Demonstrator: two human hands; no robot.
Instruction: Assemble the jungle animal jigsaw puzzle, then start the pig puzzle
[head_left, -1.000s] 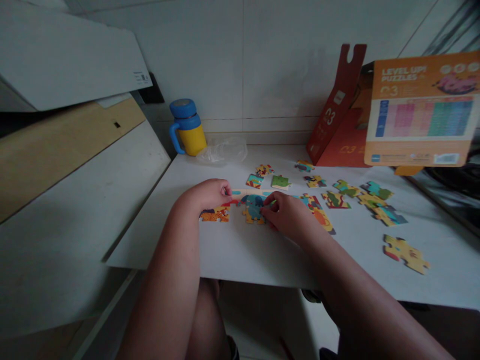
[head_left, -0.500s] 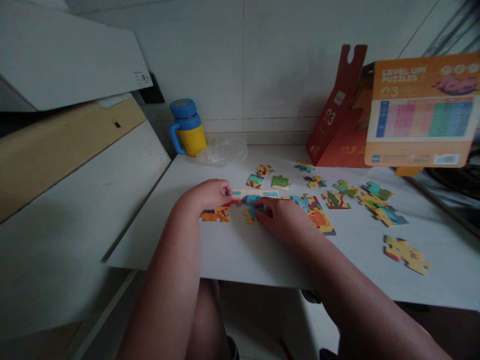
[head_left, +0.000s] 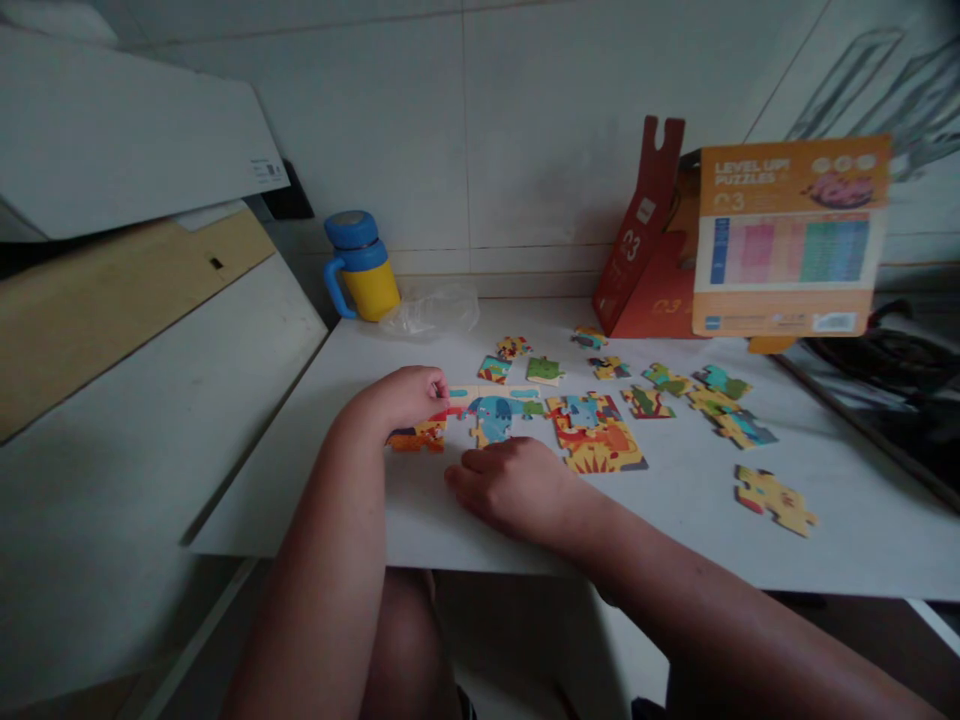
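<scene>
My left hand (head_left: pixel 409 393) is bent at the wrist with its fingers curled closed at the left end of a partly joined jigsaw strip (head_left: pixel 499 392), touching a puzzle piece there. Under that hand an orange patterned puzzle piece (head_left: pixel 420 438) shows. My right hand (head_left: pixel 514 485) lies low over the table just below a blue elephant puzzle piece (head_left: pixel 493 415), its fingers folded together and pointing left. Whatever is under those fingers is hidden. To the right sits a joined block of pieces with a lion (head_left: pixel 604 445), apart from the strip.
Several loose pieces lie behind and right, among them a green piece (head_left: pixel 544 370) and a yellow piece (head_left: pixel 776 500). A blue and yellow mug (head_left: pixel 365 275), a clear plastic bag (head_left: pixel 431 310) and a red puzzle box (head_left: pixel 649 280) stand along the wall. A stove (head_left: pixel 892 370) is at far right.
My right hand has let go of the elephant piece and moved down towards the table's front edge. That piece now sits against the strip. My left hand stays at the strip's left end.
</scene>
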